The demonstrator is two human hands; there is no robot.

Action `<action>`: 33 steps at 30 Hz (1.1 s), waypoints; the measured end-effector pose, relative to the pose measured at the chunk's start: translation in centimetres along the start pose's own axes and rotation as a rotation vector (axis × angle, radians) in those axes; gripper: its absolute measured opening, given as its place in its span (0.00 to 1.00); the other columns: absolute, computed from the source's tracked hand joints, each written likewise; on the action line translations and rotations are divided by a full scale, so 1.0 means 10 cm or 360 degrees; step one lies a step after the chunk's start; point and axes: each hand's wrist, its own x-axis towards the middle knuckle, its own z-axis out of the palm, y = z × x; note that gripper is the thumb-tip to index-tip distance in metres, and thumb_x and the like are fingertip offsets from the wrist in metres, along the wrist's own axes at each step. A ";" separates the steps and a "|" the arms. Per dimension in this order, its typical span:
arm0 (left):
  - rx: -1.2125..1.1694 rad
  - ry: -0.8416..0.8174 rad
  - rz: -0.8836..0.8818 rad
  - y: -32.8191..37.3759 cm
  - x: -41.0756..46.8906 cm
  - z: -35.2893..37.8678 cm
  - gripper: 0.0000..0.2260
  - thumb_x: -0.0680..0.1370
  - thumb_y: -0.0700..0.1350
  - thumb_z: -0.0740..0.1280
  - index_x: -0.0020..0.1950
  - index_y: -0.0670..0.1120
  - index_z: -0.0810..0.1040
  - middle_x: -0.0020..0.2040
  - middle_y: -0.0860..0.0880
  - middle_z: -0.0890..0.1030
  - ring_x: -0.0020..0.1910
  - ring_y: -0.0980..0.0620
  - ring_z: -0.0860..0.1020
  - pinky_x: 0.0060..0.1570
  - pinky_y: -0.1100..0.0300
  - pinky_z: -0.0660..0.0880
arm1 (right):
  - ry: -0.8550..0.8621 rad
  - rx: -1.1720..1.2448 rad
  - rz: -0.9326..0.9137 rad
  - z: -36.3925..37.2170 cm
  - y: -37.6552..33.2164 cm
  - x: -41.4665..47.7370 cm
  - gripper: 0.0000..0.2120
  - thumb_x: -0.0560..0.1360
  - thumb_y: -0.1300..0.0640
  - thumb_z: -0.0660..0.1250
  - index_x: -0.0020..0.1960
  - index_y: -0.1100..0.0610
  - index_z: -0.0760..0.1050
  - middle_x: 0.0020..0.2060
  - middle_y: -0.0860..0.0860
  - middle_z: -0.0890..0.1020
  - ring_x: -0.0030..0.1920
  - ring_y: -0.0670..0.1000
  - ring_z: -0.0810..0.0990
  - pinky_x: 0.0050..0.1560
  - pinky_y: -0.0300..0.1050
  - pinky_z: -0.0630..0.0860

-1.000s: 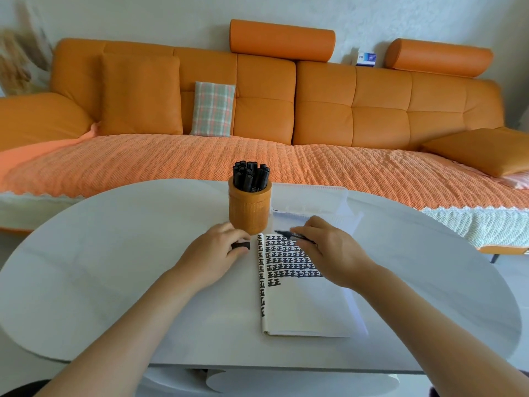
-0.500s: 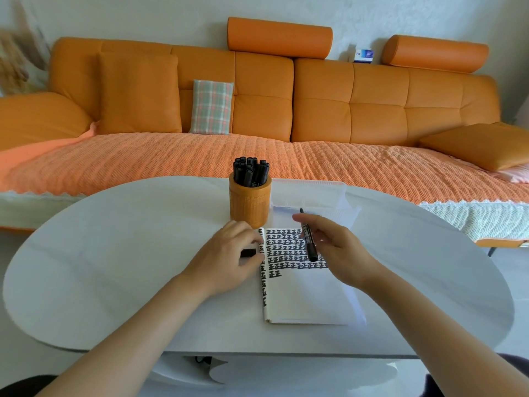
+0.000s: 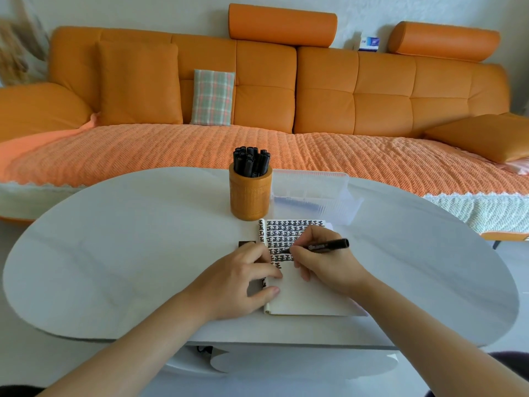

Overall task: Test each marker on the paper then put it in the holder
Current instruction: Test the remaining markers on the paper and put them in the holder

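Note:
My right hand [image 3: 326, 262] grips a black marker [image 3: 326, 246], its tip down on the white paper pad [image 3: 303, 299] at the end of a row of black marks. My left hand [image 3: 243, 279] rests on the pad's left edge with a thumb and a finger on the page; a black marker cap [image 3: 245, 243] pokes out above its fingers, and I cannot tell how it is held. The orange holder [image 3: 249, 197] stands just behind the pad, packed with several black markers [image 3: 251, 161].
A clear plastic box [image 3: 312, 193] lies to the right of the holder, behind the pad. The white oval table [image 3: 120, 242] has its near edge just below my wrists. An orange sofa [image 3: 315, 90] with cushions runs along the far side.
My right hand turned the marker from upright to tip-down and lowered it onto the page. My left hand shifted right onto the pad's edge.

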 end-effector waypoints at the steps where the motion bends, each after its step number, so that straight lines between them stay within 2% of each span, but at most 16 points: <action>1: -0.0010 -0.0002 -0.0005 0.00 0.00 0.00 0.12 0.76 0.55 0.66 0.56 0.52 0.82 0.51 0.56 0.71 0.53 0.60 0.71 0.50 0.62 0.73 | 0.0006 -0.0020 -0.0008 0.00 0.01 0.00 0.05 0.73 0.65 0.69 0.41 0.64 0.73 0.31 0.59 0.80 0.27 0.54 0.76 0.30 0.42 0.71; 5: -0.0035 -0.0001 -0.0017 0.00 0.00 0.00 0.12 0.76 0.55 0.66 0.55 0.52 0.82 0.51 0.56 0.70 0.52 0.60 0.71 0.50 0.63 0.72 | -0.0063 -0.0073 -0.0001 -0.02 0.05 -0.01 0.07 0.70 0.66 0.71 0.38 0.61 0.73 0.29 0.53 0.78 0.29 0.51 0.74 0.32 0.46 0.71; 8: -0.0052 0.0004 -0.0029 0.00 0.00 0.00 0.11 0.76 0.54 0.67 0.54 0.53 0.82 0.50 0.56 0.70 0.52 0.61 0.71 0.50 0.64 0.71 | -0.0069 -0.0170 -0.0022 -0.02 0.06 -0.03 0.07 0.68 0.61 0.72 0.37 0.58 0.74 0.32 0.50 0.79 0.31 0.48 0.74 0.33 0.45 0.71; 10: -0.0061 0.0005 -0.0040 0.00 0.00 0.01 0.11 0.75 0.54 0.67 0.54 0.53 0.82 0.50 0.57 0.70 0.52 0.61 0.71 0.51 0.64 0.71 | -0.0076 -0.0197 -0.0051 -0.01 0.07 -0.02 0.07 0.68 0.62 0.72 0.36 0.57 0.74 0.32 0.49 0.79 0.32 0.47 0.73 0.33 0.43 0.70; 15: -0.0084 0.0011 -0.0058 0.00 0.01 0.01 0.11 0.75 0.54 0.68 0.54 0.53 0.82 0.50 0.57 0.70 0.52 0.61 0.71 0.50 0.62 0.72 | -0.0092 -0.0219 -0.0082 0.00 0.08 -0.02 0.08 0.70 0.63 0.72 0.36 0.58 0.73 0.33 0.50 0.79 0.33 0.46 0.73 0.34 0.41 0.70; 18: -0.0090 0.0010 -0.0064 0.00 0.01 0.01 0.11 0.75 0.53 0.68 0.54 0.53 0.83 0.50 0.57 0.70 0.51 0.61 0.71 0.50 0.61 0.73 | -0.0094 -0.0271 -0.0105 0.01 0.09 -0.02 0.07 0.69 0.59 0.72 0.36 0.56 0.74 0.34 0.53 0.80 0.34 0.46 0.74 0.36 0.44 0.72; 21: -0.0091 0.0007 -0.0068 0.00 0.01 0.02 0.11 0.75 0.53 0.68 0.54 0.53 0.83 0.50 0.56 0.71 0.51 0.60 0.72 0.51 0.60 0.73 | -0.0117 -0.0338 -0.0144 0.02 0.11 0.00 0.07 0.67 0.57 0.71 0.36 0.56 0.73 0.33 0.50 0.78 0.34 0.47 0.73 0.36 0.46 0.71; 28: -0.0106 0.0004 -0.0079 0.01 0.01 0.01 0.11 0.75 0.54 0.68 0.54 0.53 0.83 0.50 0.56 0.71 0.52 0.60 0.71 0.51 0.62 0.72 | -0.0109 -0.0312 -0.0195 0.00 0.10 -0.03 0.08 0.69 0.64 0.70 0.37 0.61 0.71 0.33 0.48 0.76 0.33 0.45 0.71 0.34 0.41 0.69; 33: -0.0102 -0.0010 -0.0088 0.01 0.02 0.01 0.11 0.75 0.54 0.67 0.54 0.53 0.83 0.50 0.57 0.70 0.52 0.60 0.72 0.51 0.60 0.73 | -0.0204 -0.0335 -0.0203 -0.01 0.07 -0.03 0.07 0.69 0.63 0.70 0.37 0.62 0.72 0.32 0.49 0.76 0.33 0.45 0.72 0.34 0.42 0.69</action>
